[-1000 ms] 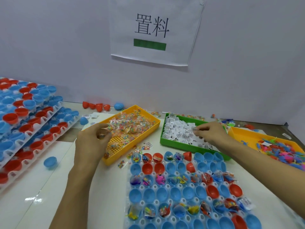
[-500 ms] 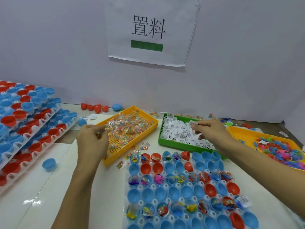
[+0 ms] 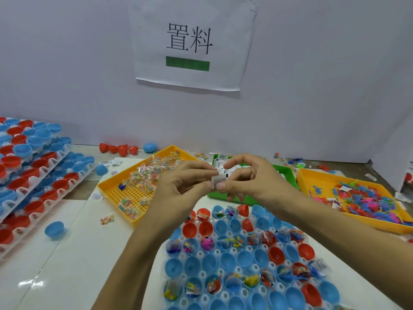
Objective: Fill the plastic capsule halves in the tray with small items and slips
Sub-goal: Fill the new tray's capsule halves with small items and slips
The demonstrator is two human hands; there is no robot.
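Observation:
A clear tray (image 3: 202, 274) of blue and red capsule halves lies in front of me; some halves hold small bright items and packets, others are bare. My left hand (image 3: 178, 186) and my right hand (image 3: 250, 180) meet above its far edge, both pinching a small bunch of white paper slips (image 3: 220, 175). Behind the hands sit a yellow basket of clear packets (image 3: 127, 193) and a green basket of slips (image 3: 283, 173), partly hidden by my right hand.
A second yellow basket of coloured plastic pieces (image 3: 357, 198) stands at the right. Stacked trays of capsule halves (image 3: 33, 171) fill the left side. Loose blue halves (image 3: 54, 229) and red halves (image 3: 118, 148) lie on the table. A paper sign (image 3: 190, 41) hangs on the wall.
Both hands left their baskets and came together in the middle above the tray's far edge. My right hand brought white slips out of the green basket, and both hands now pinch them.

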